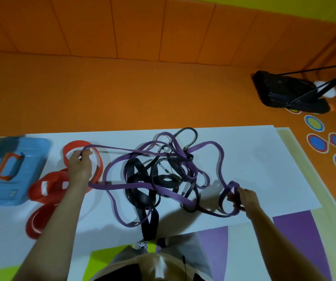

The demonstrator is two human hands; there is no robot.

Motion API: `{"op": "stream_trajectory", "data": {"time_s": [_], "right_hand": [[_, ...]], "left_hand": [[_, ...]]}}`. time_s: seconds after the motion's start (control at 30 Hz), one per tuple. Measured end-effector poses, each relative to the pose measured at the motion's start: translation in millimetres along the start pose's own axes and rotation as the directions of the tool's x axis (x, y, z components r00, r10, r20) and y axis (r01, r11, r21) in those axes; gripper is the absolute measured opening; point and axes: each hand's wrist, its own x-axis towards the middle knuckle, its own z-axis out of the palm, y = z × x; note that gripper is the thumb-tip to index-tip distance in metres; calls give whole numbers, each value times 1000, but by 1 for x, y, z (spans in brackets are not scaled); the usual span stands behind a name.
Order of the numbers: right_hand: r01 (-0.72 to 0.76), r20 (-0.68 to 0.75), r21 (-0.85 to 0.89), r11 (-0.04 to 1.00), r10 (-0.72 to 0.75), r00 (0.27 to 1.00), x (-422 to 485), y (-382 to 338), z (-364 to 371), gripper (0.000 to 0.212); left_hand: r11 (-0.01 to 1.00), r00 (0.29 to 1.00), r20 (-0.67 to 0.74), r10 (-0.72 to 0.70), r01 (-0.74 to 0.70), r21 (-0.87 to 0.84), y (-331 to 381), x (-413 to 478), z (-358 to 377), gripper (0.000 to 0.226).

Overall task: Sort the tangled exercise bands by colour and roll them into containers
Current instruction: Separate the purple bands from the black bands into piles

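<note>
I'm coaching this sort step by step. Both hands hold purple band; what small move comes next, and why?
Probably lift the purple band with both hands and ease it off the black bands. The left hand and right hand each grip a purple loop, yet its middle strands cross the black ones; the red bands already lie outside that knot.

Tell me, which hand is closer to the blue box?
Left. The left hand grips a purple band just right of the blue box, above the red bands. The right hand grips purple band too, far off beyond the black bands.
</note>
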Motion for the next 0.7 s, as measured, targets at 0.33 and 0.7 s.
{"op": "stream_trajectory", "data": {"time_s": [0.33,0.7], "right_hand": [[108,-1,-92,990,-108,994,2,44,23,74],[301,248,-471,829,-203,947,18,62,57,44]], "left_hand": [[996,987,134,86,-88,12,0,-14,14,27],[948,911,361,198,-271,164,0,-45,72,21]]}}
